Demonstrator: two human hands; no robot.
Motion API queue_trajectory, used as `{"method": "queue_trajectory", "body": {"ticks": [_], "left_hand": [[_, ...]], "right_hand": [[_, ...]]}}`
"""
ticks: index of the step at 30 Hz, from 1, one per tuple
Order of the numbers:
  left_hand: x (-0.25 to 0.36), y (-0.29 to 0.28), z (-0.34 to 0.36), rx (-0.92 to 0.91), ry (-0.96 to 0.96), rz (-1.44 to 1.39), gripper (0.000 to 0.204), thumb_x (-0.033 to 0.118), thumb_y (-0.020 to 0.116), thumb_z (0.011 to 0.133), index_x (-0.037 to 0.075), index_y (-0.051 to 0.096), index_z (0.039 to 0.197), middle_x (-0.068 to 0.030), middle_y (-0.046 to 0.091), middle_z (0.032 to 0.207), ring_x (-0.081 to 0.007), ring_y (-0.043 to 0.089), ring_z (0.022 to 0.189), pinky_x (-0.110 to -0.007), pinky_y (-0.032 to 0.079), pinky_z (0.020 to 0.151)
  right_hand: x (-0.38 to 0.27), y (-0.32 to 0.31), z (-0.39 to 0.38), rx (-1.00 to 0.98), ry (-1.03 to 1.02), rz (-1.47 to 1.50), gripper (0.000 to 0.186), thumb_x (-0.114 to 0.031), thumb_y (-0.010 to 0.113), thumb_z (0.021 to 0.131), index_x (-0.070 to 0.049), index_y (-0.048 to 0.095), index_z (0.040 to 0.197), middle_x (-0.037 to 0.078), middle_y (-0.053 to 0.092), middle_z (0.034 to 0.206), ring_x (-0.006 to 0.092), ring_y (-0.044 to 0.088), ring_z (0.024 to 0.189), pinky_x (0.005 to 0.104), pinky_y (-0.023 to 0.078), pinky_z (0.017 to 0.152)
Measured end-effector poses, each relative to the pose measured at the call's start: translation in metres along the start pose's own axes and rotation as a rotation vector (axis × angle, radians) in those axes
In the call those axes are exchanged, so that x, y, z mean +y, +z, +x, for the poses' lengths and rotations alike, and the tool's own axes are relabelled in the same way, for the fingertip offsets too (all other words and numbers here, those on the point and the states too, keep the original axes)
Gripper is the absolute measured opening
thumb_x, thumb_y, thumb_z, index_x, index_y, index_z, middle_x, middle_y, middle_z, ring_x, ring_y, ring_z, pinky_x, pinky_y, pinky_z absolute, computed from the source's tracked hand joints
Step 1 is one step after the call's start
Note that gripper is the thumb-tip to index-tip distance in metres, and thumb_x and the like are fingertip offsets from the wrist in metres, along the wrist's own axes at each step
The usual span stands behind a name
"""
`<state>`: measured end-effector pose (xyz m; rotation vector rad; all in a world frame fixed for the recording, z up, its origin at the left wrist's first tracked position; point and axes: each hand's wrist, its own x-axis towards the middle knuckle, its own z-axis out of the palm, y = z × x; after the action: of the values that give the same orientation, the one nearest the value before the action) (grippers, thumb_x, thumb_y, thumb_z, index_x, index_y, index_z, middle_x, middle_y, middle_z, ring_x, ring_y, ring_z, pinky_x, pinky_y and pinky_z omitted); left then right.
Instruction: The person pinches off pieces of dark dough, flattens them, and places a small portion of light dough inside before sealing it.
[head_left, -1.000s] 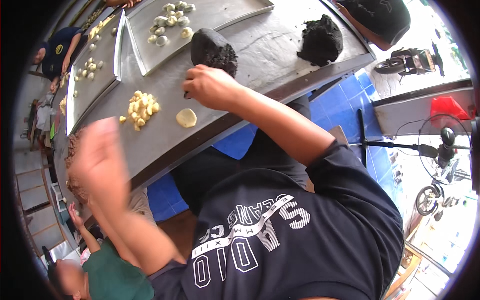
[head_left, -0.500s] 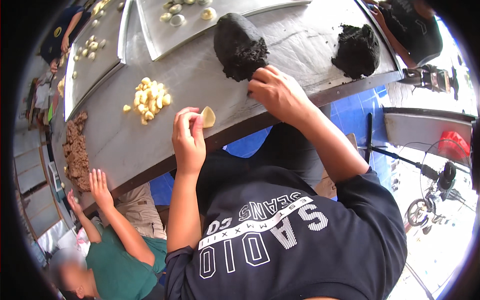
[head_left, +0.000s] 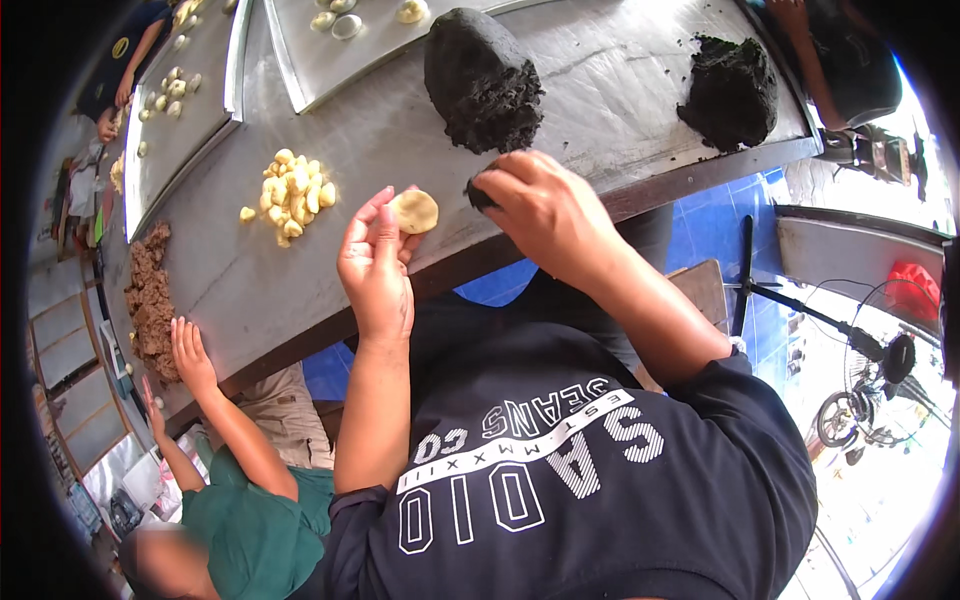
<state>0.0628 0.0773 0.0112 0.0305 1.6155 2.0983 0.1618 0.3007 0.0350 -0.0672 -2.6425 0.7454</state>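
Observation:
Between the thumb and fingers of my left hand (head_left: 378,250) is a flattened round of pale dough (head_left: 414,212), its face turned up. My right hand (head_left: 545,205) pinches a small lump of black filling (head_left: 481,195) just in front of a big black filling mound (head_left: 482,80). The mound's near side is crumbly and broken, its far side smooth. Left of my left hand lies a pile of small pale dough pieces (head_left: 295,190), one piece lying apart from it.
Metal trays (head_left: 300,60) with several dough balls stand at the back left. A second black mound (head_left: 732,95) sits at the right, a brown crumbly mass (head_left: 150,300) at the left. A co-worker's hand (head_left: 193,355) rests by it; other people stand around the table (head_left: 250,320).
My right hand has drawn back from the black mound with a small lump in its fingers. My left hand has turned the dough round so its flat face shows.

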Motion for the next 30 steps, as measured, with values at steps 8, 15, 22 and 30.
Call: {"method": "queue_trajectory", "body": {"ticks": [8,15,22,30], "left_hand": [[0.010,-0.010,0.012,-0.035,-0.081,-0.018,0.032,0.011,0.076,0.113,-0.001,0.069,0.142,-0.0190,0.079,0.140,-0.0241,0.079,0.123,-0.040,0.067,0.107],[0.000,0.008,0.013,-0.089,-0.020,0.101,0.025,0.015,0.073,0.116,-0.001,0.072,0.135,-0.0199,0.083,0.132,-0.0204,0.079,0.118,-0.035,0.065,0.103],[-0.007,0.003,0.006,-0.106,0.090,0.171,0.045,0.021,0.066,0.120,-0.006,0.061,0.155,-0.0235,0.076,0.146,-0.0250,0.077,0.129,-0.040,0.062,0.114],[-0.002,0.030,0.002,-0.150,0.069,0.101,0.052,0.026,0.057,0.124,-0.005,0.053,0.166,-0.0208,0.066,0.161,-0.0246,0.070,0.141,-0.041,0.058,0.118]], "right_hand": [[0.061,-0.014,0.006,-0.129,-0.100,-0.140,0.035,-0.014,0.084,0.094,-0.009,0.080,0.128,0.013,0.074,0.125,0.0333,0.072,0.116,0.0454,0.062,0.098],[0.038,-0.011,0.009,-0.205,0.041,-0.153,0.027,-0.020,0.088,0.092,-0.008,0.075,0.113,0.010,0.071,0.117,0.0338,0.069,0.114,0.0462,0.060,0.097],[0.018,-0.019,-0.018,-0.009,0.182,-0.081,0.037,-0.010,0.089,0.089,-0.007,0.080,0.124,0.013,0.074,0.119,0.0394,0.072,0.116,0.0493,0.060,0.101],[-0.010,0.004,0.007,0.026,-0.056,0.324,0.028,-0.008,0.086,0.089,-0.004,0.077,0.115,0.011,0.072,0.110,0.0359,0.074,0.106,0.0478,0.062,0.091]]}}
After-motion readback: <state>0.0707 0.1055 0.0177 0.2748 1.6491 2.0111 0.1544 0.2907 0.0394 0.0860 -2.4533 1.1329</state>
